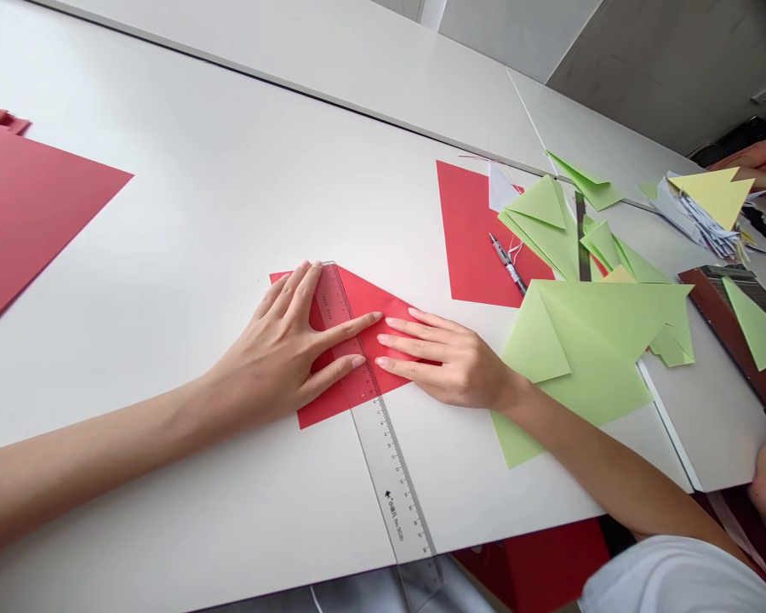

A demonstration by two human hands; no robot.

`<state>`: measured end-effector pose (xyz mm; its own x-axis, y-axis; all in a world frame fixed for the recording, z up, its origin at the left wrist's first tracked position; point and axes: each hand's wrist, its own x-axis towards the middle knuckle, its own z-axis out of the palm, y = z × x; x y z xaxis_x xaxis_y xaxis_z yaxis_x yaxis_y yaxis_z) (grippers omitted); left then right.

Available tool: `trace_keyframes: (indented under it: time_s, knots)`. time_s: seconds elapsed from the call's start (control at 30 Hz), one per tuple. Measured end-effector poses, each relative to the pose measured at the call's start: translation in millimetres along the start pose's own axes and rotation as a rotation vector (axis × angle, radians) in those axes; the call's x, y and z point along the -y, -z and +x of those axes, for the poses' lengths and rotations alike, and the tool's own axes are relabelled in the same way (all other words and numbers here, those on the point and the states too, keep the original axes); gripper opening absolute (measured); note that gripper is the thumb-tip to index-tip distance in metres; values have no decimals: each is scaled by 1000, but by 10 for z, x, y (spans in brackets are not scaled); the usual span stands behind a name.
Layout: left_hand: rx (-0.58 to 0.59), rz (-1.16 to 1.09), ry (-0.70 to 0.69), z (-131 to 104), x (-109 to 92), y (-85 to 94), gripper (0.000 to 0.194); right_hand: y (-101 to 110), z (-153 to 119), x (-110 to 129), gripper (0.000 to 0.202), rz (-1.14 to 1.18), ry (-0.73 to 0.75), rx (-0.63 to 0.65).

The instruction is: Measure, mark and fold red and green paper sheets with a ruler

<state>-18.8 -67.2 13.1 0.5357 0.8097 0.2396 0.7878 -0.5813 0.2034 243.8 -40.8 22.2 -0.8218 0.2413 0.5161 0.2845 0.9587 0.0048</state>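
A clear plastic ruler [383, 443] lies slantwise across a small piece of red paper [322, 409] on the white table, its lower end jutting past the near edge. My left hand [287, 340] is spread flat, its fingers pressing on the ruler and the paper. On the right part of the same paper rests my right hand [447, 353], fingers stretched out and slightly apart, tips close to the ruler's marked edge. Part of the red paper is hidden beneath both hands.
Larger red sheets [31, 204] lie at the left. Right of my hands are another red sheet [478, 264], a pen [507, 262] and several green paper pieces [600, 332]. Farther right sit a dark red paper trimmer [721, 332], yellow paper [715, 196] and part of another person [763, 157].
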Motion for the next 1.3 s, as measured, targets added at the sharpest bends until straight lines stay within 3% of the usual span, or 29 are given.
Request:
trace_keyframes:
  time_s: [0.2,0.3,0.5,0.6,0.83,0.97,1.13,1.3]
  knots:
    - [-11,17,-23,6,5,-1,48,42,2,101,31,-33,-14,64]
    - [-9,17,-17,12,-4,22,48,43,53,338,31,-141,-127,108]
    - [-20,-55,-3,48,-10,57,49,-30,128,723,67,-269,-370,265]
    - [-50,-78,-8,56,9,46,56,-30,97,723,73,-394,-452,302]
    - [3,56,-7,66,31,83,47,8,-68,700,80,-483,-643,332]
    - [16,20,12,95,22,96,49,4,-172,703,82,-542,-729,301]
    - [-59,-83,6,109,17,55,58,11,-279,681,74,-583,-790,260]
    - [-70,-58,2,103,22,57,55,173,-246,763,74,-516,-839,222]
